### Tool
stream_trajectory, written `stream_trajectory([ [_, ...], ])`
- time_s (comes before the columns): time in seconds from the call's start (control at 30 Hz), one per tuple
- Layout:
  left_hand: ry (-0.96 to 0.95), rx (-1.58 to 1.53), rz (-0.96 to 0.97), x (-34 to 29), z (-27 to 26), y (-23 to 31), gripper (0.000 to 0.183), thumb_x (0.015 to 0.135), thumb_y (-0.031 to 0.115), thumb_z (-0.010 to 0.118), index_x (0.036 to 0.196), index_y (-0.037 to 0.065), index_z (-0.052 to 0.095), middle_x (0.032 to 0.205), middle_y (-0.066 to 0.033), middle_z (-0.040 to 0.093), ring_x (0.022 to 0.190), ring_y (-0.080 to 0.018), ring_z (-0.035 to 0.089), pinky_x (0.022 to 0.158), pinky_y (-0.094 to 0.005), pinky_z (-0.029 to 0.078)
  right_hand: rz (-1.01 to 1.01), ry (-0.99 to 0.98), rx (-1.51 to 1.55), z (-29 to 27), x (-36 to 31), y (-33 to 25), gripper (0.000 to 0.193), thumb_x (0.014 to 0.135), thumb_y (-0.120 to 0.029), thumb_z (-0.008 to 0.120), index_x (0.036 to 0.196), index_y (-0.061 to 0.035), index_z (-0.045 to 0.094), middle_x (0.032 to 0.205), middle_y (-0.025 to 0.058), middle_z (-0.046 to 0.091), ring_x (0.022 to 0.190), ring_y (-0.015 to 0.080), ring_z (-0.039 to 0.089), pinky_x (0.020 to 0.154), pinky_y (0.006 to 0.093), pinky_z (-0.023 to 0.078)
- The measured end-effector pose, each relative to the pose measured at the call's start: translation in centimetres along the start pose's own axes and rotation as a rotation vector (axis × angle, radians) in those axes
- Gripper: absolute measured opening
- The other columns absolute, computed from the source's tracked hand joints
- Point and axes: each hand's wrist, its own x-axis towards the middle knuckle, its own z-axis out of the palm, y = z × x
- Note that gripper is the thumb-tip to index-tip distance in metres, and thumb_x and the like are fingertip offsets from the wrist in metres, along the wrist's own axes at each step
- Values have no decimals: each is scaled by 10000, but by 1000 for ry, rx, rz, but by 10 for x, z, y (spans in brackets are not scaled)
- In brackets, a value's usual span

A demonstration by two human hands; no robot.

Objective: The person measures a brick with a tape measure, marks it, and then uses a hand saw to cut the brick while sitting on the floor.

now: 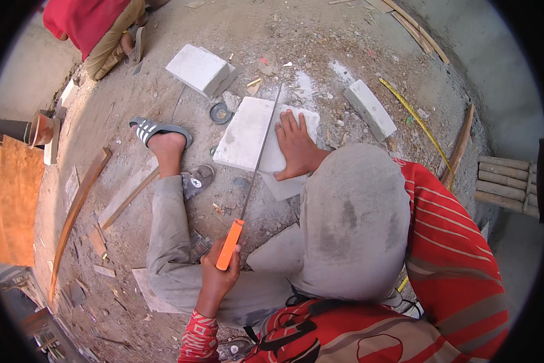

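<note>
A handsaw with an orange handle (229,245) is gripped in my left hand (218,266), fingers wrapped round it. Its thin blade (261,148), seen nearly edge-on, slants up and away across a white lightweight concrete block (243,136). Along the blade's line the block shows a larger left face and a lower-looking right part; whether it is cut through I cannot tell. My right hand (297,145) lies flat on the right part with fingers spread, close beside the blade. My raised knee hides most of the right forearm.
More white blocks lie at the far left (199,69) and right (370,109). A yellow tape measure (420,121) stretches along the right. Beyond the blocks is rubble-strewn ground. Wooden strips (78,212) lie left. A person in red (93,27) crouches far left.
</note>
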Motion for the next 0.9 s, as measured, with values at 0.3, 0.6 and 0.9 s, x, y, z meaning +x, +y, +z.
stream_trajectory([
  [0.3, -27, 34, -49, -7, 4, -29, 216, 995, 179, 644, 1095, -7, 690, 760, -83, 659, 622, -151, 621, 615, -315, 509, -15, 2, 7, 0, 1, 1, 1244, 632, -688, 728, 1382, 237, 366, 1496, 484, 241, 1456, 625, 150, 1151, 741, 85],
  [0.6, -48, 94, -43, -1, -17, -47, 222, 960, 168, 690, 1111, 5, 678, 831, -146, 704, 660, -245, 722, 619, -343, 547, 67, -11, -48, 5, 13, -5, 1275, 645, -712, 720, 1396, 246, 344, 1507, 481, 225, 1459, 631, 125, 1144, 754, 67],
  [0.9, -64, 57, -47, 75, 8, 9, 216, 976, 174, 671, 1106, 3, 692, 801, -189, 676, 655, -306, 701, 621, -360, 531, 42, 7, -33, -7, 15, -5, 1277, 606, -717, 738, 1390, 225, 378, 1507, 463, 265, 1458, 625, 155, 1156, 742, 98],
])
